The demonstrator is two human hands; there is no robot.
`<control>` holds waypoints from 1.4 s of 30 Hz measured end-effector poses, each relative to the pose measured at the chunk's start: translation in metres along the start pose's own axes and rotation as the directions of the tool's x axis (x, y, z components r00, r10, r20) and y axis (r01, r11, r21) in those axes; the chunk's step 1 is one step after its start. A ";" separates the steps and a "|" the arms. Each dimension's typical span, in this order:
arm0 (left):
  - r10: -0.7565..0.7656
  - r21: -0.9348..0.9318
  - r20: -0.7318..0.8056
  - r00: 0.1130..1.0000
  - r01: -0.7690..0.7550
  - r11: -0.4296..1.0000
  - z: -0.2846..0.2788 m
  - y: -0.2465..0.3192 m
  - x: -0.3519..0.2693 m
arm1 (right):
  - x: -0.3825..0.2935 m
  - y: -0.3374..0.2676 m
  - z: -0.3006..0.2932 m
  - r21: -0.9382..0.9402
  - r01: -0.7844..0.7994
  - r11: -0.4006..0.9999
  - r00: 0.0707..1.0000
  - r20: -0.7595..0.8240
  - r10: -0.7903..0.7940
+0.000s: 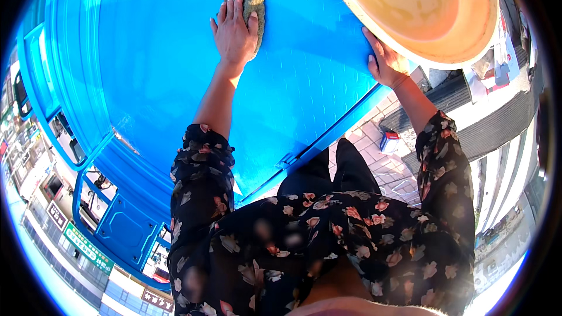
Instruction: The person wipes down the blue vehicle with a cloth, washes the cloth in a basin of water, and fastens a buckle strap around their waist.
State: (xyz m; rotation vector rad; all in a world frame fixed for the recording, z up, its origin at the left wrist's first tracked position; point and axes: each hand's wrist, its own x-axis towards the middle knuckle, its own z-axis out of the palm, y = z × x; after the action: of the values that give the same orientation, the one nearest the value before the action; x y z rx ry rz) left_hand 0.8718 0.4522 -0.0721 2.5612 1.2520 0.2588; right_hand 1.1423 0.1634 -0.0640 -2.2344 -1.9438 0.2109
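My left hand (235, 37) lies palm down on a folded, tan-green cloth (258, 17), pressing it against a blue metal cargo bed floor (285, 79) with raised tread marks. Its fingers cover the cloth's left side. My right hand (387, 63) leans on the bed's edge (351, 113), fingers spread over the blue metal and nothing visible within them. Just above it, the rim of a yellow-orange plastic basin (373, 16) overhangs and partly covers that hand. Stains or shallow liquid show on the basin's bottom; its far side is cut off by the frame.
Ribbed blue side panels (79, 52) and a tubular blue frame (79, 164) rise on the left. A metal latch (287, 160) sits on the near edge. Below lies brick paving (366, 134) with a small red-and-blue box (389, 142). Dark ribbed strips (496, 138) run on the right.
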 end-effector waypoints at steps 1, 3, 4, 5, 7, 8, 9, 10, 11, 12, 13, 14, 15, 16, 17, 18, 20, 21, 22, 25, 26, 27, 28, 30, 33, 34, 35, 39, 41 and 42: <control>-0.076 0.066 0.036 0.996 0.073 0.995 -0.008 -0.003 0.010 | 0.002 -0.003 -0.001 0.008 0.007 1.000 1.000 -0.003 -0.007; -0.164 0.012 0.039 0.986 0.164 0.986 -0.018 -0.020 0.050 | 0.007 -0.006 -0.003 0.019 0.008 1.000 1.000 -0.009 -0.008; -0.157 -0.031 0.041 0.987 0.159 0.987 -0.017 -0.022 0.054 | 0.006 -0.005 -0.002 0.022 0.011 1.000 1.000 -0.008 -0.011; -0.150 -0.074 0.042 0.988 0.153 0.985 -0.017 -0.024 0.055 | 0.004 -0.004 0.000 0.027 0.005 1.000 1.000 0.004 -0.005; -0.076 -0.058 0.045 0.996 0.079 0.995 0.004 -0.028 0.030 | 0.005 -0.003 0.002 0.033 -0.006 0.999 1.000 0.012 0.005; -0.058 -0.011 0.093 0.994 0.059 0.998 0.007 -0.013 0.014 | 0.001 0.000 0.000 0.027 -0.023 0.999 0.999 0.029 0.022; -0.057 -0.011 0.093 0.994 0.059 0.998 0.002 -0.011 0.011 | 0.000 -0.001 -0.001 0.031 -0.029 0.999 0.999 0.039 0.028; -0.065 0.034 0.116 0.991 0.061 0.998 -0.002 -0.009 0.011 | -0.002 -0.001 -0.002 0.030 -0.030 0.999 0.999 0.040 0.029; -0.072 0.077 0.139 0.988 0.062 0.995 -0.004 -0.007 0.012 | -0.003 -0.001 -0.003 0.012 -0.020 1.000 1.000 0.022 0.020; -0.082 0.093 0.092 0.992 0.073 0.993 -0.010 -0.019 0.024 | 0.003 -0.003 -0.002 0.003 0.003 1.000 1.000 -0.008 -0.003; -0.103 0.058 0.081 0.991 0.099 0.993 -0.016 -0.027 0.040 | 0.004 -0.005 0.000 0.011 0.010 1.000 1.000 -0.008 -0.010; -0.108 0.007 0.085 0.990 0.108 0.994 -0.021 -0.038 0.056 | 0.005 -0.008 -0.001 0.025 0.013 1.000 1.000 -0.009 -0.012; -0.110 -0.049 0.087 0.990 0.114 0.992 -0.024 -0.040 0.066 | 0.006 -0.007 -0.002 0.034 0.013 0.999 1.000 -0.011 -0.013; -0.128 -0.044 0.063 0.990 0.131 0.990 -0.022 -0.036 0.066 | 0.006 -0.006 -0.003 0.035 0.016 0.999 1.000 -0.010 -0.015; -0.131 -0.041 0.062 0.989 0.134 0.990 -0.020 -0.032 0.059 | 0.007 -0.007 -0.003 0.040 0.016 0.999 1.000 -0.013 -0.015; -0.092 -0.040 0.060 0.994 0.094 0.995 -0.014 -0.029 0.046 | 0.008 -0.007 -0.004 0.044 0.010 0.999 1.000 -0.015 -0.009; 0.044 -0.062 0.023 0.999 -0.042 0.997 -0.003 -0.020 0.012 | 0.007 -0.003 -0.003 0.031 0.004 1.000 1.000 -0.011 -0.003; 0.106 -0.076 0.030 0.994 -0.104 0.992 -0.003 -0.014 -0.009 | 0.005 -0.004 -0.002 0.027 0.001 1.000 1.000 -0.002 -0.001; 0.169 -0.091 0.062 0.984 -0.163 0.982 -0.009 -0.007 -0.028 | 0.003 -0.004 -0.002 0.027 -0.002 1.000 1.000 -0.003 0.002; 0.184 -0.369 0.335 0.924 -0.051 0.928 -0.040 -0.003 -0.029 | -0.001 0.001 -0.002 0.013 -0.037 0.999 0.999 0.033 0.036; 0.082 -0.439 0.479 0.874 0.158 0.885 -0.055 -0.010 -0.006 | -0.001 0.003 -0.002 0.010 -0.034 0.999 0.999 0.021 0.034; 0.005 -0.468 0.624 0.781 0.369 0.803 -0.060 -0.023 0.018 | -0.004 0.003 -0.002 0.006 -0.034 0.999 0.999 0.015 0.033; -0.032 -0.574 0.474 0.880 0.336 0.747 -0.056 -0.048 0.036 | 0.002 -0.002 -0.002 0.016 -0.029 0.999 1.000 0.011 0.029; -0.079 -0.611 0.292 0.953 0.250 0.752 -0.044 -0.081 0.069 | 0.006 -0.004 -0.002 0.037 0.017 0.999 1.000 -0.016 -0.016; -0.095 -0.503 0.284 0.954 0.233 0.832 -0.034 -0.099 0.104 | 0.003 0.000 0.003 0.025 0.003 1.000 1.000 -0.006 -0.002; -0.121 -0.459 0.296 0.948 0.252 0.852 -0.030 -0.102 0.109 | 0.002 0.001 0.004 0.021 -0.005 1.000 1.000 0.000 0.005; -0.117 -0.461 0.301 0.946 0.252 0.851 -0.029 -0.107 0.113 | 0.002 0.001 0.005 0.009 0.002 1.000 1.000 -0.007 -0.002; -0.105 -0.425 0.459 0.882 0.322 0.846 -0.037 -0.096 0.124 | 0.000 0.007 0.007 0.011 0.032 0.999 0.998 -0.058 -0.031; -0.090 -0.408 0.497 0.863 0.324 0.853 -0.037 -0.102 0.130 | 0.000 0.005 0.007 0.010 0.026 1.000 0.998 -0.050 -0.026; -0.091 -0.407 0.496 0.864 0.324 0.854 -0.038 -0.104 0.131 | 0.001 0.005 0.007 0.007 0.021 1.000 0.999 -0.042 -0.021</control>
State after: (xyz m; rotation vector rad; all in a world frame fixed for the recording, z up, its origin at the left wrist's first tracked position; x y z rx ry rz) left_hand 0.8640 0.6236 -0.0649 1.8844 1.1022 -0.0848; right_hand 1.1456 0.1636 -0.0724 -2.1948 -1.9406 0.1674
